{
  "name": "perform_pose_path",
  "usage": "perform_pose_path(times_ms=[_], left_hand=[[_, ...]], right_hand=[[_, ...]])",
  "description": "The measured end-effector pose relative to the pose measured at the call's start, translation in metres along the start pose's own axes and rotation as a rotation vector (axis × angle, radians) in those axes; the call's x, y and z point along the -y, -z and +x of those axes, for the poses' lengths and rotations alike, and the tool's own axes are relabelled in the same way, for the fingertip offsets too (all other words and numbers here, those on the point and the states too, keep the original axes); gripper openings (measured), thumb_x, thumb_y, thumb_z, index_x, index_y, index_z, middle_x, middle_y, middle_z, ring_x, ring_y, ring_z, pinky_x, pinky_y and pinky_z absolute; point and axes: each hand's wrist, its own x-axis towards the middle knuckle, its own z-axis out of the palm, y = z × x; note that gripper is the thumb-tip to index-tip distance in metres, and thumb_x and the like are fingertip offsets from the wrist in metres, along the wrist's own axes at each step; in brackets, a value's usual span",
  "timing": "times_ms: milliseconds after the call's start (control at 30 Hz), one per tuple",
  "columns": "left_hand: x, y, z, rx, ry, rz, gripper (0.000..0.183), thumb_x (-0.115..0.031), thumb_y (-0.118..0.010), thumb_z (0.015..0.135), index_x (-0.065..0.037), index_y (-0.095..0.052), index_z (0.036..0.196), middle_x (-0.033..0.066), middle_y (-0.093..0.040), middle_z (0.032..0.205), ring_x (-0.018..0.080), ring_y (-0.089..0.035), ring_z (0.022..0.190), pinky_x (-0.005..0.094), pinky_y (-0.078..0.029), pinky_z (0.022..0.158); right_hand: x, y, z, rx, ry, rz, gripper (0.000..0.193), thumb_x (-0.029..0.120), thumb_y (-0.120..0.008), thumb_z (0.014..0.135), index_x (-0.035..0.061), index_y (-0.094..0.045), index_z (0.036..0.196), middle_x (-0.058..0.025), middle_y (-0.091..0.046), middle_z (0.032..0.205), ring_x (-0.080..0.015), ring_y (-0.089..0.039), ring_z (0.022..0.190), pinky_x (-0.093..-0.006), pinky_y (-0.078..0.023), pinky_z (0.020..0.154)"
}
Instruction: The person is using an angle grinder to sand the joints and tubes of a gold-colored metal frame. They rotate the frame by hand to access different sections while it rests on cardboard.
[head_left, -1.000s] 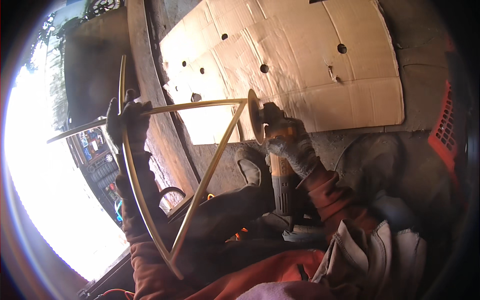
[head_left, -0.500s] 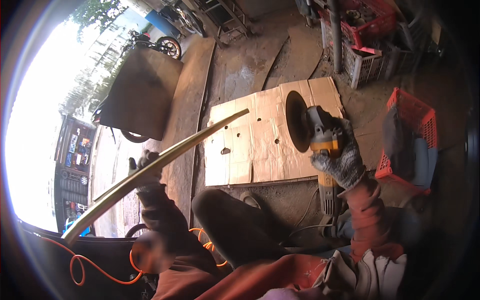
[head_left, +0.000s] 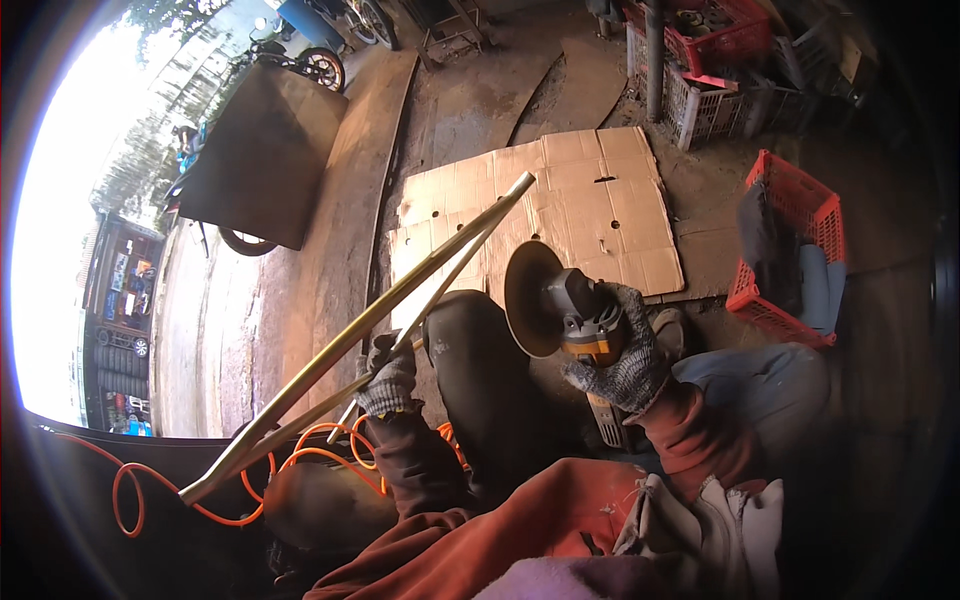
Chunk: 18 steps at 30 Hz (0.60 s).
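A long, narrow brass-coloured metal piece (head_left: 345, 350) slants from the lower left up to a tip over the cardboard. Two thin bars show along its length, meeting at both ends. My left hand (head_left: 388, 380), in a grey knit glove, is closed around the lower bar. In my gloved right hand (head_left: 635, 350) is an angle grinder (head_left: 592, 340) with yellow and dark housing, gripped near its head. Its large dark cutting disc (head_left: 532, 300) faces left, apart from the metal piece. Whether the disc is spinning cannot be told.
Flattened cardboard (head_left: 600, 190) with several holes lies on the floor ahead. A red crate (head_left: 775, 315) with dark and grey cloth-like items stands right. More crates (head_left: 700, 110) are stacked at the back right. An orange hose (head_left: 130, 500) loops at lower left, by my knees.
My left hand has come right and nearer my body, and the metal piece has turned to show its second bar. The grinder has moved left and closer to me, nearer the piece.
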Motion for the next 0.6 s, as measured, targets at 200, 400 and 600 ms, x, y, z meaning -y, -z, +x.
perform_pose_path(times_ms=[200, 400, 600], left_hand=[[-0.050, 0.001, 0.007, 0.153, -0.013, 0.090, 0.010, -0.005, -0.055, 0.084, -0.011, -0.063, 0.080, -0.0005, -0.058, 0.069, 0.0159, -0.053, 0.059, 0.0315, -0.046, 0.059], [0.074, -0.032, 0.000, -0.153, -0.436, -0.036, 0.029, -0.031, -0.067, 0.086, -0.006, -0.066, 0.102, 0.0113, -0.067, 0.091, 0.0285, -0.064, 0.091, 0.0531, -0.054, 0.085], [0.115, -0.049, -0.007, -0.024, -0.487, 0.030, 0.018, -0.019, -0.063, 0.090, -0.002, -0.062, 0.096, 0.0074, -0.061, 0.078, 0.0248, -0.061, 0.078, 0.0436, -0.053, 0.077]], right_hand=[[0.011, -0.013, 0.015, -0.016, 0.062, 0.010, 0.080, 0.003, -0.084, 0.071, 0.0069, -0.037, 0.136, -0.0111, -0.056, 0.127, -0.0199, -0.058, 0.115, -0.0347, -0.048, 0.098], [0.009, -0.015, 0.033, -0.065, 0.044, 0.060, 0.081, 0.003, -0.083, 0.071, 0.0077, -0.037, 0.138, -0.0102, -0.054, 0.129, -0.0202, -0.057, 0.116, -0.0357, -0.048, 0.099], [0.004, -0.013, 0.042, -0.085, 0.102, -0.072, 0.085, 0.003, -0.083, 0.067, 0.0086, -0.038, 0.139, -0.0090, -0.053, 0.131, -0.0215, -0.055, 0.119, -0.0366, -0.046, 0.102]])
